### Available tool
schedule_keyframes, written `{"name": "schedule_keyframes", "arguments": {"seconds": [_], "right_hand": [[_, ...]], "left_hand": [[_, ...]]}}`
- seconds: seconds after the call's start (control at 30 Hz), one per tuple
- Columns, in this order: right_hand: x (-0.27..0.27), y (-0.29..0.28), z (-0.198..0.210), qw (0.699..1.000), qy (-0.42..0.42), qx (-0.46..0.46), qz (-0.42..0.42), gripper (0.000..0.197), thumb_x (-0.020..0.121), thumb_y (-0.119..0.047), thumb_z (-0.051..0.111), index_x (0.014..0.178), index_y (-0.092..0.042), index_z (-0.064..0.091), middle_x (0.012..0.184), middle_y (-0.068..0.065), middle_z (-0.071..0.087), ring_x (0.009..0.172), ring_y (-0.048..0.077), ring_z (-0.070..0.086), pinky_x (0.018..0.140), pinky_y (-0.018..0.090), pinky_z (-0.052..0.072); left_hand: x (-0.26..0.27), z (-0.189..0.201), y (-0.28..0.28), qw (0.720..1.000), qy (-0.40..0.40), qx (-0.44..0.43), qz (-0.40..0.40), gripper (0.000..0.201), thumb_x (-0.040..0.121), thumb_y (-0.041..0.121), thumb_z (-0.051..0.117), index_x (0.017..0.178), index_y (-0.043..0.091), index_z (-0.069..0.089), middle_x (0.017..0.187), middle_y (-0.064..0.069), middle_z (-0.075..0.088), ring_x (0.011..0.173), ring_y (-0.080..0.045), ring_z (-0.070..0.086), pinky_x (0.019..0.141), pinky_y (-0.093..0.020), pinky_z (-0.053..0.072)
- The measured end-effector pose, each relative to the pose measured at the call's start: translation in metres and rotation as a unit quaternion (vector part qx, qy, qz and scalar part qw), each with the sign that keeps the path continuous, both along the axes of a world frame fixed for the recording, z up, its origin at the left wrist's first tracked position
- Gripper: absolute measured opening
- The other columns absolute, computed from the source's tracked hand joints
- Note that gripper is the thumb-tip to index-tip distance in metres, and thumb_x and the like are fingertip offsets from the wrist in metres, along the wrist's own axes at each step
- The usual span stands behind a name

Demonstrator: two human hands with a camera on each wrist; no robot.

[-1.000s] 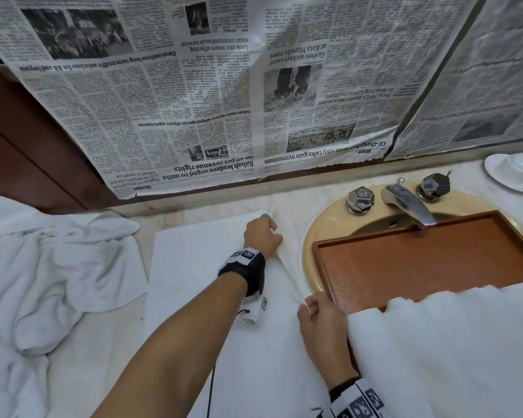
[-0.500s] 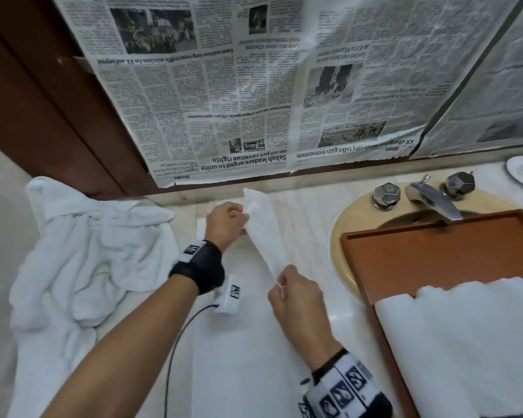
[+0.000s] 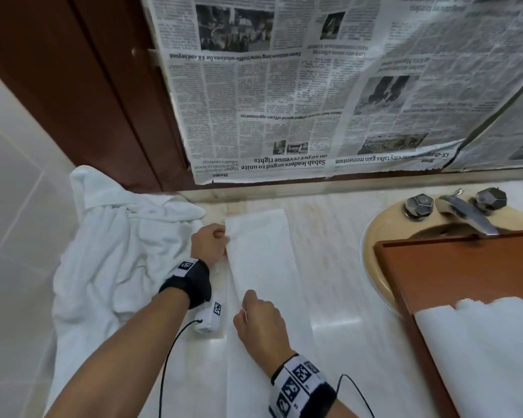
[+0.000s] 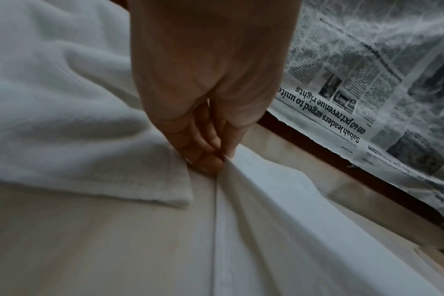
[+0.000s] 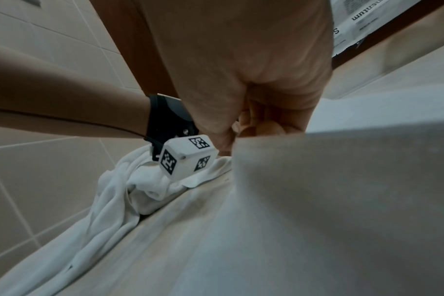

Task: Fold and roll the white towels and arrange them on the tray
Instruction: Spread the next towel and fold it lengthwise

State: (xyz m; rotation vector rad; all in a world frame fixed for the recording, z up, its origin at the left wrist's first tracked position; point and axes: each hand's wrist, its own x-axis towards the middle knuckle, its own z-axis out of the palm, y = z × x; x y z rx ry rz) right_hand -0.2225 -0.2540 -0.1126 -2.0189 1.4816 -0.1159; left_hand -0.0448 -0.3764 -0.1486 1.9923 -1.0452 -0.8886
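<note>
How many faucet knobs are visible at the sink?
2: one knob left of the faucet spout, one knob right of it, both on the sink rim.

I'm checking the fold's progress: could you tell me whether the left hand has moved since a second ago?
Yes. The left hand moved left, away from the tap toward the towel pile.

Both hands have carried the towel's (image 3: pixel 263 267) right edge across to its left, folding it.

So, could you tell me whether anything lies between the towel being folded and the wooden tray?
Nothing visible does. Bare counter separates the folded towel, pinched by the left hand and right hand, from the tray, though rolled towels fill its near end.
</note>
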Motion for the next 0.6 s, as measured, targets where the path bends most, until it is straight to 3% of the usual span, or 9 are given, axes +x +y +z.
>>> {"name": "schedule_keyframes", "arguments": {"seconds": [0.2, 0.3, 0.43, 0.5, 0.6], "right_hand": [[0.000, 0.000, -0.008, 1.000, 0.000, 0.003, -0.021, 0.006, 0.096, -0.020, 0.041, 0.093, -0.016, 0.038, 0.080, 0.003, 0.053, 0.069, 0.025, 0.051, 0.046, 0.025, 0.022], [-0.002, 0.000, -0.008, 0.999, -0.002, 0.018, -0.031, 0.013, 0.097, -0.026, 0.044, 0.099, -0.013, 0.045, 0.086, 0.006, 0.061, 0.076, 0.027, 0.058, 0.054, 0.033, 0.036], [-0.019, 0.004, -0.004, 0.998, -0.017, 0.037, -0.041, 0.021, 0.095, -0.034, 0.050, 0.102, -0.014, 0.049, 0.090, 0.003, 0.062, 0.079, 0.023, 0.058, 0.062, 0.032, 0.042], [-0.028, 0.007, -0.005, 0.997, -0.034, 0.043, -0.053, 0.019, 0.095, -0.035, 0.053, 0.099, -0.016, 0.051, 0.089, 0.000, 0.062, 0.080, 0.020, 0.059, 0.065, 0.033, 0.044], [-0.033, 0.011, -0.009, 0.997, -0.034, 0.040, -0.053, 0.017, 0.095, -0.034, 0.053, 0.096, -0.017, 0.052, 0.086, -0.001, 0.062, 0.079, 0.020, 0.058, 0.067, 0.035, 0.047]], "left_hand": [[-0.003, -0.004, -0.006, 0.999, -0.031, -0.014, -0.020, 0.026, 0.089, 0.012, 0.064, 0.112, 0.021, 0.072, 0.103, -0.005, 0.074, 0.100, -0.026, 0.067, 0.092, -0.040, 0.055], [-0.007, 0.002, -0.006, 0.996, -0.083, -0.012, -0.030, 0.026, 0.091, 0.015, 0.064, 0.116, 0.013, 0.071, 0.101, -0.007, 0.074, 0.100, -0.028, 0.065, 0.090, -0.034, 0.051], [-0.016, 0.013, 0.016, 0.999, -0.053, 0.001, -0.011, 0.037, 0.092, 0.024, 0.068, 0.125, 0.008, 0.063, 0.092, -0.006, 0.070, 0.097, -0.022, 0.063, 0.092, -0.031, 0.048], [-0.021, 0.016, 0.039, 0.999, -0.041, 0.020, 0.006, 0.037, 0.090, 0.028, 0.070, 0.120, 0.008, 0.061, 0.094, -0.006, 0.067, 0.096, -0.022, 0.061, 0.090, -0.032, 0.048], [-0.035, 0.017, 0.074, 0.995, -0.043, 0.086, -0.006, 0.026, 0.087, 0.034, 0.071, 0.100, 0.014, 0.061, 0.098, -0.002, 0.063, 0.094, -0.019, 0.058, 0.081, -0.027, 0.043]]}}
